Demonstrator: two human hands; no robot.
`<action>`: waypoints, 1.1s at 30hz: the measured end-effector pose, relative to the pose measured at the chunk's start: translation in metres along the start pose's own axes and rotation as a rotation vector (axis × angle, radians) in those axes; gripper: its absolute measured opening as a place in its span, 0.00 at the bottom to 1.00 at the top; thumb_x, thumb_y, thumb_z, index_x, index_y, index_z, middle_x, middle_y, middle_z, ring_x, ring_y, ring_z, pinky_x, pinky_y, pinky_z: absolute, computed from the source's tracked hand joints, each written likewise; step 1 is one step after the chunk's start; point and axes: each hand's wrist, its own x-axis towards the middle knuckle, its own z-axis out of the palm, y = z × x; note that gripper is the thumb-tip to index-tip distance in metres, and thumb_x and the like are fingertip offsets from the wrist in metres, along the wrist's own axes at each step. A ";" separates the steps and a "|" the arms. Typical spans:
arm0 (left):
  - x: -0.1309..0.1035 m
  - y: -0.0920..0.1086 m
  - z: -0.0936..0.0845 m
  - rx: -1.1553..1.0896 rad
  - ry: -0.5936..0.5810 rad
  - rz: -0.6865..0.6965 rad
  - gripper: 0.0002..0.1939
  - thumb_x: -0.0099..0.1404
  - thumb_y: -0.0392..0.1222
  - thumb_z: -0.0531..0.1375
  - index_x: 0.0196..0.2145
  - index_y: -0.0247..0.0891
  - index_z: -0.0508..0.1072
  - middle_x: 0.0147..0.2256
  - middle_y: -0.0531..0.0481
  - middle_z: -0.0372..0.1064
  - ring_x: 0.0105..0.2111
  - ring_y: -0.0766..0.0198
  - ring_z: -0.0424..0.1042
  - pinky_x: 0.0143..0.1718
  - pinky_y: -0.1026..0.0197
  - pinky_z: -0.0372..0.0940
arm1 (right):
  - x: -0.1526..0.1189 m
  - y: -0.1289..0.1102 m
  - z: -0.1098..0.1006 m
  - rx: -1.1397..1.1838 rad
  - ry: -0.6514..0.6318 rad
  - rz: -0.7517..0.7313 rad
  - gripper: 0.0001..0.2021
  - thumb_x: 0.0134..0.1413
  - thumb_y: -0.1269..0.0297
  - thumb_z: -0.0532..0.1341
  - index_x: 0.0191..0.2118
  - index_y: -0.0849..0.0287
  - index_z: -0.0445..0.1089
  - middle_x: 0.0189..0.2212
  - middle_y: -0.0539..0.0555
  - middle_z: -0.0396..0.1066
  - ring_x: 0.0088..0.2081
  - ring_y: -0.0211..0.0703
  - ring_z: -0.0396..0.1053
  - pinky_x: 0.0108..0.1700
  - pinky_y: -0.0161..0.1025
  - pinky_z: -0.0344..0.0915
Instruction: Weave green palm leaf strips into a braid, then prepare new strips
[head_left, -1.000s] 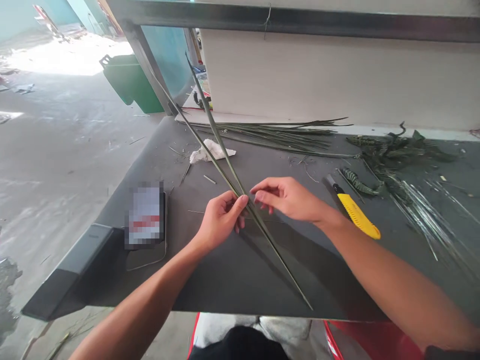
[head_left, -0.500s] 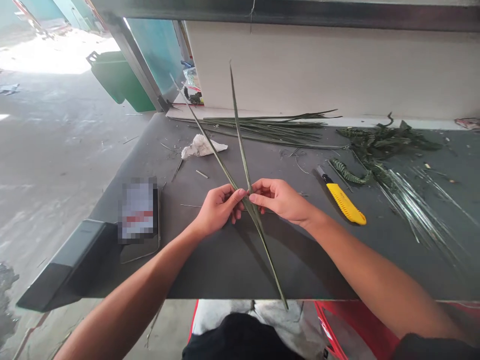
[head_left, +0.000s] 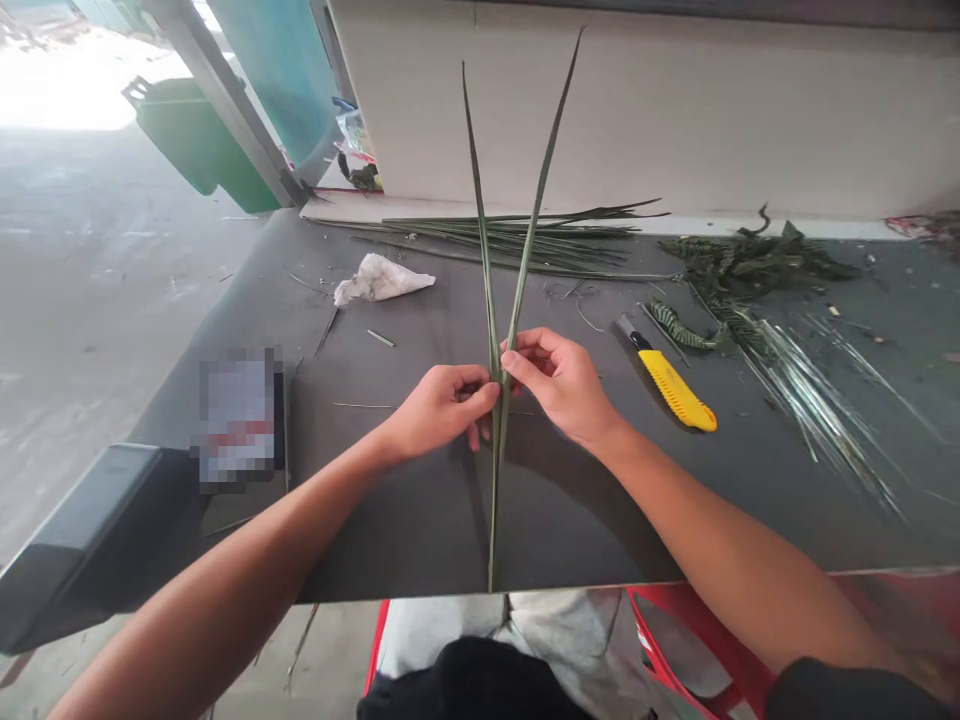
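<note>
Long green leaf strips [head_left: 529, 235] stand in a narrow V above the front part of the dark table, their lower ends running down to its edge. My left hand [head_left: 459, 400] pinches them from the left between thumb and fingers. Just above and to the right, my right hand [head_left: 551, 378] pinches the strips where the V begins. The fingertips of both hands nearly meet. To the right of my right hand lies a yellow box cutter [head_left: 679, 390] on the table.
A bundle of long leaves [head_left: 525, 240] lies at the back of the table [head_left: 405, 520]. A crumpled white tissue [head_left: 381, 279] is behind my left hand, a blurred phone [head_left: 238, 415] at the left. Woven green pieces [head_left: 765, 262] and thin shiny strips [head_left: 825, 400] lie on the right.
The strip tips have swung to the right, and the lower end has moved left, so the bundle is more upright. My right hand has risen slightly. The whole view has shifted a little.
</note>
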 end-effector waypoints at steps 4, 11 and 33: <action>0.000 -0.005 0.001 -0.100 -0.067 -0.042 0.12 0.68 0.46 0.61 0.35 0.33 0.70 0.22 0.52 0.73 0.17 0.69 0.72 0.19 0.69 0.69 | -0.001 0.000 -0.004 0.010 -0.012 0.007 0.19 0.50 0.48 0.71 0.38 0.58 0.71 0.29 0.50 0.73 0.28 0.37 0.70 0.30 0.38 0.72; -0.006 -0.006 0.005 -0.071 0.035 -0.044 0.11 0.66 0.44 0.64 0.30 0.35 0.69 0.19 0.54 0.71 0.16 0.71 0.70 0.17 0.71 0.66 | -0.004 0.001 -0.006 0.022 -0.108 0.109 0.19 0.50 0.51 0.72 0.39 0.57 0.68 0.32 0.50 0.72 0.31 0.38 0.71 0.36 0.39 0.73; -0.006 -0.008 0.008 0.088 0.214 0.002 0.14 0.69 0.45 0.58 0.26 0.37 0.68 0.14 0.57 0.65 0.10 0.74 0.59 0.11 0.72 0.52 | -0.010 0.001 0.004 -0.018 -0.077 0.095 0.15 0.53 0.55 0.70 0.38 0.58 0.67 0.33 0.52 0.70 0.33 0.39 0.69 0.35 0.40 0.72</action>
